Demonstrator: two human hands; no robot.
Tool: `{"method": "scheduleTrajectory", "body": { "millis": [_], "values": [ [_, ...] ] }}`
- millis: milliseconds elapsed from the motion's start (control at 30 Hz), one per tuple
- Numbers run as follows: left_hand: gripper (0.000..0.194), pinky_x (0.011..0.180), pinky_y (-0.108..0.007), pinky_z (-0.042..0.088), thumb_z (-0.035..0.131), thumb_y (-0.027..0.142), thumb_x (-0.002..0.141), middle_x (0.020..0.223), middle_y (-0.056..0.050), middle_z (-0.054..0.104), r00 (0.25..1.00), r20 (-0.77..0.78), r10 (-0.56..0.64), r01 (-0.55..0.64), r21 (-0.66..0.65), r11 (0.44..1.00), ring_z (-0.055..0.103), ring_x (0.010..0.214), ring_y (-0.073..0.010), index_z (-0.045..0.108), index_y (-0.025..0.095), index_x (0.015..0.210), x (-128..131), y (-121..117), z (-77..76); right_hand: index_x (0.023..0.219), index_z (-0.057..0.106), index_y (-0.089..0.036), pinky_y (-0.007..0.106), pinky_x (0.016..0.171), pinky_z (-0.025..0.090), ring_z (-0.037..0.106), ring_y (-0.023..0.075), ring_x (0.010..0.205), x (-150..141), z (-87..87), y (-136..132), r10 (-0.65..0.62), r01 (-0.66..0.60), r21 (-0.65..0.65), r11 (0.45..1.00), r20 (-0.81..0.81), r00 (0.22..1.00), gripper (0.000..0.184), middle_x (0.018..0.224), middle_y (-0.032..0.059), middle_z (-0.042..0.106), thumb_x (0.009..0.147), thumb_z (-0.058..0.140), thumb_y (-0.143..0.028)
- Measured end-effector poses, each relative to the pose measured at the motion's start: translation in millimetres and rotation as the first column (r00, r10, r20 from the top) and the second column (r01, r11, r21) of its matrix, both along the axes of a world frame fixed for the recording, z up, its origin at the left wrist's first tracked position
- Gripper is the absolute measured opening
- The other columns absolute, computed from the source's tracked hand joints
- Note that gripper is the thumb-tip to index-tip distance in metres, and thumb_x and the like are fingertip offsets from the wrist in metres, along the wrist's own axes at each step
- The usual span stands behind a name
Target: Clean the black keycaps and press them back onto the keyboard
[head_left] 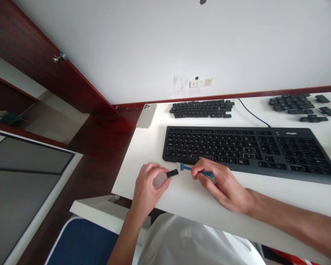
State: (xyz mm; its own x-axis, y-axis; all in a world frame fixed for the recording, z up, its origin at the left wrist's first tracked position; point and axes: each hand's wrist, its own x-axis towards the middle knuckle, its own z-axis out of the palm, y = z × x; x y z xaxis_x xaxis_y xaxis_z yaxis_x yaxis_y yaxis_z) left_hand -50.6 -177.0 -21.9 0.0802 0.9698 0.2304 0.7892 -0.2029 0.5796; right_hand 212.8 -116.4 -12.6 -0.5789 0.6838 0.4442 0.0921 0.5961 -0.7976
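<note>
Between thumb and fingertips, my left hand [150,182] pinches a small black keycap [172,173], a longish one, above the white desk. My right hand [223,184] grips a small blue brush [187,167] by its handle, its pale bristles pointing left, close to the keycap. Just beyond both hands lies a black keyboard [264,173] with its keycaps off, the bare key sockets showing. Behind it, removed keycaps [201,109] are laid out in rows.
A second group of loose keycaps [291,103] lies at the back right. A phone [146,116] rests face down near the desk's left edge. The keyboard's cable [253,113] runs toward the wall. A blue seat [82,243] is at the lower left.
</note>
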Motion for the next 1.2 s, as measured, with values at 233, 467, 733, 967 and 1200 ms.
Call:
{"method": "scheduleTrajectory", "body": {
  "millis": [233,467,733,967,1200],
  "values": [
    [0.013,0.089,-0.036,0.054,0.076,0.016,0.089,0.097,-0.004,0.069,0.999,0.035,0.0,0.001,-0.017,1.0,0.065,0.098,-0.0218,0.074,0.024,0.099,3.2,2.4,-2.4,0.122,0.061,-0.02,0.031,0.086,0.054,0.068,0.0179,0.099,-6.8,-6.2,-0.1,0.188,-0.188,-0.015,0.982,0.133,0.973,0.023,0.111,0.0069,0.071,0.105,0.047,-0.014],
    [0.01,0.085,-0.036,0.052,0.074,0.016,0.089,0.091,-0.003,0.068,1.0,0.024,0.008,-0.007,-0.022,1.0,0.063,0.094,-0.0215,0.073,0.023,0.096,6.0,3.2,-0.6,0.11,0.062,-0.018,0.033,0.08,0.054,0.065,0.0189,0.09,-6.7,-3.7,0.5,0.168,-0.172,0.025,0.985,0.119,0.979,0.019,0.098,0.0065,0.071,0.105,0.044,-0.013],
    [0.01,0.085,-0.037,0.053,0.074,0.016,0.089,0.09,-0.003,0.068,1.0,0.018,0.014,-0.013,-0.025,1.0,0.063,0.092,-0.0221,0.073,0.023,0.096,6.3,2.5,1.1,0.116,0.061,-0.018,0.034,0.082,0.055,0.064,0.0202,0.095,-8.4,-4.9,0.8,0.175,-0.179,0.027,0.983,0.101,0.979,0.021,0.103,0.0073,0.072,0.103,0.046,-0.011],
    [0.011,0.086,-0.037,0.052,0.074,0.016,0.089,0.09,-0.003,0.068,1.0,0.013,0.004,-0.004,-0.019,1.0,0.063,0.093,-0.0222,0.072,0.023,0.097,6.1,3.2,-0.3,0.129,0.059,-0.019,0.038,0.089,0.056,0.063,0.0218,0.104,-6.8,-6.2,0.1,0.183,-0.188,0.051,0.981,0.084,0.98,0.032,0.117,0.0107,0.071,0.102,0.045,-0.008],
    [0.01,0.084,-0.036,0.049,0.07,0.014,0.09,0.091,-0.003,0.066,1.0,-0.02,0.012,-0.012,-0.004,1.0,0.061,0.092,-0.0222,0.067,0.022,0.097,7.7,0.3,-0.4,0.136,0.057,-0.02,0.041,0.107,0.055,0.063,0.0235,0.13,-10.2,-4.3,-0.2,0.258,-0.272,0.047,0.961,0.195,0.946,0.034,0.135,0.0136,0.068,0.105,0.044,-0.013]
  ]
}}
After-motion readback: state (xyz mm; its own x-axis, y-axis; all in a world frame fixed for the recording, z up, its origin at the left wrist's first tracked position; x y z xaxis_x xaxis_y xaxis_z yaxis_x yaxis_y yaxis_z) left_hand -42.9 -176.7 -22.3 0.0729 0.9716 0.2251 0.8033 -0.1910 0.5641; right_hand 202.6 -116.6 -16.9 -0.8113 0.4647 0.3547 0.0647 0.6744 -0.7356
